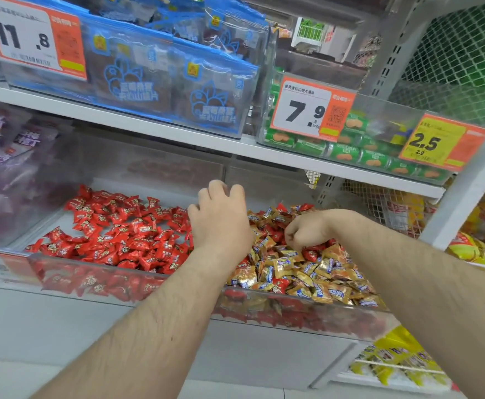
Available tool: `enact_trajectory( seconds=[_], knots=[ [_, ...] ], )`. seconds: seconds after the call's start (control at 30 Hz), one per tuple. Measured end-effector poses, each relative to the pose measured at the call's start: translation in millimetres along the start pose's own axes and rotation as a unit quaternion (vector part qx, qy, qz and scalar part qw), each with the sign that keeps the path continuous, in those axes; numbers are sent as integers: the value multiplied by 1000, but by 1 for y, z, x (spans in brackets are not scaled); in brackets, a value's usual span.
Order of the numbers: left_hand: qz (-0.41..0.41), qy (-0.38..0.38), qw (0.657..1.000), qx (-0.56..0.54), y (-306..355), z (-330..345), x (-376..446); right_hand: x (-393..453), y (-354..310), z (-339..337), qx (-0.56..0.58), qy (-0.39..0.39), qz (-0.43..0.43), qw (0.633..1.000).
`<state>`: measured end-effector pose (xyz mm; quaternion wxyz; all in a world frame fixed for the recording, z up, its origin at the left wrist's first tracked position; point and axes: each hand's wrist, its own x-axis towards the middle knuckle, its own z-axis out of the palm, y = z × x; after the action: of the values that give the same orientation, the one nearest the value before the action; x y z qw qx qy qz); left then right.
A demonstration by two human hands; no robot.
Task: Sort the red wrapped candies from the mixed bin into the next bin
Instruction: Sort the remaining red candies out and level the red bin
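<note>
Both bare hands, left [221, 223] and right [307, 231], curl fingers downward over clear plastic bins [149, 279]; whatever they hold is hidden.

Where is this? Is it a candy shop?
Most likely a shop's snack aisle: price tags hang on the shelves, clear bins hold loose red candies, and bagged snacks sit above.
</note>
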<state>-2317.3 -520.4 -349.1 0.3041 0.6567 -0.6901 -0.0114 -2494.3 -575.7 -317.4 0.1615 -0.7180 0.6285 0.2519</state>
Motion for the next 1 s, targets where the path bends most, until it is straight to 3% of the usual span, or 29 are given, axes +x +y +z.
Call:
enact_trajectory(
  seconds=[0.1, 0.17, 0.3, 0.43, 0.53, 0.7, 0.87, 0.93, 1.0],
  knots=[
    [74, 37, 996, -36, 17, 1, -3, -19, 15, 7, 42, 74, -26, 996],
    [115, 18, 991, -66, 28, 5, -7, -31, 22, 14, 64, 117, -30, 991],
    [152, -116, 978, -87, 42, 21, -12, -56, 31, 34, 104, 198, -14, 975],
    [145, -228, 955, -121, 51, 39, -12, -68, 45, 58, 230, 238, 2, 943],
    [140, -275, 942, -135, 60, 45, -11, -70, 53, 74, 346, 256, -18, 902],
    [131, -311, 930, -142, 69, 50, -11, -74, 56, 84, 426, 333, -34, 840],
    [124, -343, 920, -142, 65, 49, -7, -90, 59, 92, 524, 486, 17, 699],
    [123, -359, 914, -145, 63, 45, -6, -96, 60, 99, 524, 491, 34, 695],
    [127, -380, 907, -128, 62, 42, -6, -100, 59, 103, 486, 457, 53, 743]
  ],
)
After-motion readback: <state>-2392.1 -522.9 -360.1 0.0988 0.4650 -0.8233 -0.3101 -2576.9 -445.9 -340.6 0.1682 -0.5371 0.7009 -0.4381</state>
